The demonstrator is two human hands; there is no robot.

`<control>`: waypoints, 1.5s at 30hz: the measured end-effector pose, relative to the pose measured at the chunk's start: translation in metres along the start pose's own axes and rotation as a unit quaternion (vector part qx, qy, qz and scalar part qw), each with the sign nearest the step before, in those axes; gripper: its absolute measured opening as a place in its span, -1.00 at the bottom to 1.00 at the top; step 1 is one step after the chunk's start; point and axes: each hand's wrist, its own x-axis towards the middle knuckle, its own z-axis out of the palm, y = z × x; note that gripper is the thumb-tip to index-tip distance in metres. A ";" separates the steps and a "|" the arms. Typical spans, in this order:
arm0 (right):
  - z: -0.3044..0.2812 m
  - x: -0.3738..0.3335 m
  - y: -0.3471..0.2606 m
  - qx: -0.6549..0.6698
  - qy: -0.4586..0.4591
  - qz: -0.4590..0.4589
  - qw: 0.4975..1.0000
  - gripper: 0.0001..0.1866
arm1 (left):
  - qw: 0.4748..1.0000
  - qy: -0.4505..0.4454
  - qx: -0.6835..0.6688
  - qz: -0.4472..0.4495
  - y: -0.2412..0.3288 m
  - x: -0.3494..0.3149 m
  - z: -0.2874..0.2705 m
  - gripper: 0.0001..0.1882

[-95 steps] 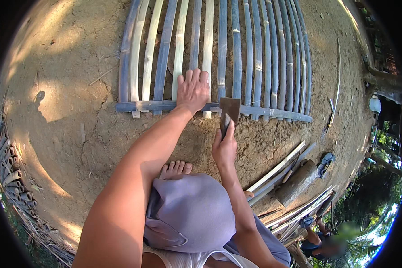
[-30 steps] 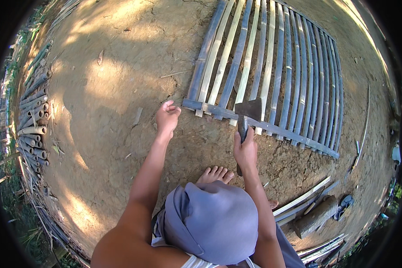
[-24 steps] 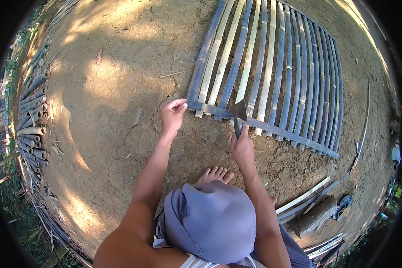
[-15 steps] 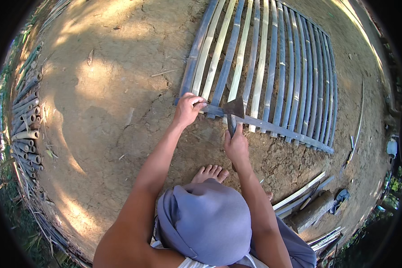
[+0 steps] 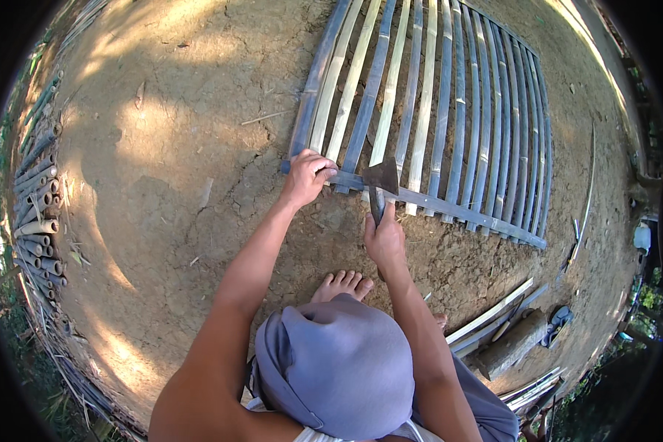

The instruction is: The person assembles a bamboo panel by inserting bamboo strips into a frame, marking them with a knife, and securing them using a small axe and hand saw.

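Observation:
A bamboo slat panel [image 5: 460, 110] lies on the ground ahead of me, its dark and pale strips crossed at the near end by a dark crosspiece [image 5: 449, 208]. My left hand [image 5: 307, 177] is closed in a pinch at the crosspiece's left part, beside the pale slats. Whatever sits between those fingertips is too small to make out. Wrapped around a short handle, my right hand [image 5: 385, 239] holds a hatchet-like tool [image 5: 381, 178] with a dark, flaring blade. From above, the blade overlaps the crosspiece, just right of my left hand; contact cannot be told.
Cut bamboo poles [image 5: 40, 228] are stacked at the far left. On the right lie a log [image 5: 514, 342], loose strips [image 5: 490, 309] and dark sandals [image 5: 558, 324]. A pale jug [image 5: 642, 237] stands at the far right. My bare foot [image 5: 342, 286] is on cracked earth.
The whole view has shifted slightly, so panel and hands sit a little further left. Both hands keep their grips, and the blade stays over the crosspiece.

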 end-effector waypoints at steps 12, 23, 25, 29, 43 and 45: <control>-0.016 -0.014 -0.033 0.026 0.028 -0.022 0.999 -0.48 | 1.000 -0.005 0.013 0.006 0.000 -0.006 -0.001 -0.88; -0.001 -0.010 -0.052 -0.047 0.006 -0.098 0.994 -0.44 | 1.000 -0.010 -0.001 -0.011 -0.001 -0.006 -0.004 -0.88; -0.004 -0.009 -0.057 -0.067 -0.025 -0.086 0.994 -0.43 | 1.000 0.005 -0.021 0.004 -0.002 -0.010 -0.004 -0.88; -0.009 -0.014 -0.065 -0.028 0.017 -0.084 0.996 -0.43 | 0.999 0.024 -0.027 0.004 -0.002 -0.007 0.000 -0.90; -0.020 -0.014 -0.065 0.035 0.061 -0.099 0.993 -0.44 | 0.993 -0.027 -0.089 -0.079 -0.017 0.008 -0.019 -0.81; -0.018 -0.016 -0.063 0.033 0.054 -0.089 0.994 -0.44 | 0.992 0.034 0.076 -0.093 -0.024 0.029 -0.022 -0.63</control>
